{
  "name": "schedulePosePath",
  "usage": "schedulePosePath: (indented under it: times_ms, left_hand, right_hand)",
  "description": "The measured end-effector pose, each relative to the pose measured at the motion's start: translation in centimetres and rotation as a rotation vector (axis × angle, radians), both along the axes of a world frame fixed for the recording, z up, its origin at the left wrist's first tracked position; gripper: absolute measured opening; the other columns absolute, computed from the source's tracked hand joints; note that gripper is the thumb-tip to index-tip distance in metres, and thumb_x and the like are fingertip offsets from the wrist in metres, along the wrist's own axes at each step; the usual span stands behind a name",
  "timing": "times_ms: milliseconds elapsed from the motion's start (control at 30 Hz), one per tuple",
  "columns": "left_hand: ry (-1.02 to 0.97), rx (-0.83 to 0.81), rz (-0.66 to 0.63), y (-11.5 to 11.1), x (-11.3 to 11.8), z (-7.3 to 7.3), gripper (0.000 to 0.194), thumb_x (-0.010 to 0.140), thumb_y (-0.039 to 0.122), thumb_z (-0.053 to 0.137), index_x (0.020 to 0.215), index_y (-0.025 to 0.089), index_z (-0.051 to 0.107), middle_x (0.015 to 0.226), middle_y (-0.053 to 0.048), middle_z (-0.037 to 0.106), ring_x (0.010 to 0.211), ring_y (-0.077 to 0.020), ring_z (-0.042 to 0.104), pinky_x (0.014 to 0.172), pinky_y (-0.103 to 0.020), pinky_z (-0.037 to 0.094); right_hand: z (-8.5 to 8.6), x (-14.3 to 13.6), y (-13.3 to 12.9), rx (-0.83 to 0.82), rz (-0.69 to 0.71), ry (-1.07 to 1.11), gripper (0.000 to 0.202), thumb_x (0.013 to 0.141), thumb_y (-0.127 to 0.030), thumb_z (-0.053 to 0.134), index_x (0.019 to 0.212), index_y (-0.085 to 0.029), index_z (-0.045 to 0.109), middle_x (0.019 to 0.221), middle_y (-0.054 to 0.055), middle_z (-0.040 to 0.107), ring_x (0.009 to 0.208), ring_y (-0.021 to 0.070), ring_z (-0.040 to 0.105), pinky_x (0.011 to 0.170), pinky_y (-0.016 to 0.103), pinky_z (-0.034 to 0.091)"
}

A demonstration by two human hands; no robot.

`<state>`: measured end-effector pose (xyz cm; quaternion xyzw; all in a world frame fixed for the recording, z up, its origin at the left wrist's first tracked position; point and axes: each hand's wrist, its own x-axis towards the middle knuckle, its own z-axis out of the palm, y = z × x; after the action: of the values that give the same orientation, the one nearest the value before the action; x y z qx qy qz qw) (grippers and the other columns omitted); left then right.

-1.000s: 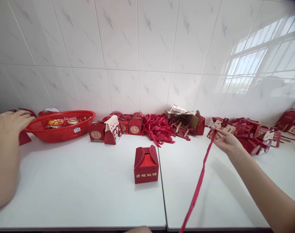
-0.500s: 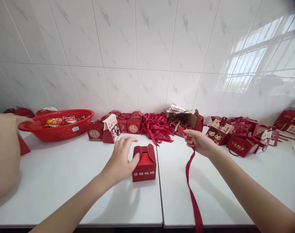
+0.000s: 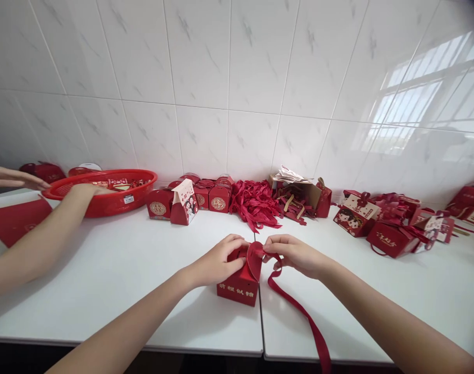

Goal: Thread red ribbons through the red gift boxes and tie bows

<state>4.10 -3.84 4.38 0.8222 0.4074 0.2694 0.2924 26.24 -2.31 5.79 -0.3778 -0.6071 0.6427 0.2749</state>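
A small red gift box (image 3: pixel 237 288) with gold characters stands near the front edge of the white table (image 3: pixel 116 270). My left hand (image 3: pixel 217 259) grips its top flaps from the left. My right hand (image 3: pixel 295 254) pinches a long red ribbon (image 3: pixel 299 311) at the box's handle; the ribbon trails over the table's front edge.
A pile of red ribbons (image 3: pixel 254 202) and several finished red boxes (image 3: pixel 190 200) line the tiled wall. More boxes (image 3: pixel 388 228) sit at the right. Another person's arm (image 3: pixel 34 244) reaches into a red basket (image 3: pixel 104 192) at left, a second hand (image 3: pixel 11 178) hovering beyond it.
Both my hands have closed in on the box: the left now grips its top, the right brought the ribbon end to the handle. The other person's arm moved to the basket.
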Motion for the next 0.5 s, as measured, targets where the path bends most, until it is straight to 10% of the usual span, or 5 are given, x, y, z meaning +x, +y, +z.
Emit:
schedulePosePath:
  times_ms: [500]
  left_hand:
    - [-0.054, 0.053, 0.118, 0.1, 0.7, 0.1, 0.024, 0.084, 0.027, 0.049, 0.099, 0.023, 0.068, 0.125, -0.009, 0.054, 0.121, -0.0245, 0.047, 0.103, -0.041, 0.04]
  right_hand:
    - [-0.3, -1.2, -0.7, 0.01, -0.089, -0.028, 0.018, 0.069, -0.031, 0.061, 0.062, -0.016, 0.054, 0.069, 0.001, 0.055, 0.069, 0.0132, 0.052, 0.055, 0.024, 0.042]
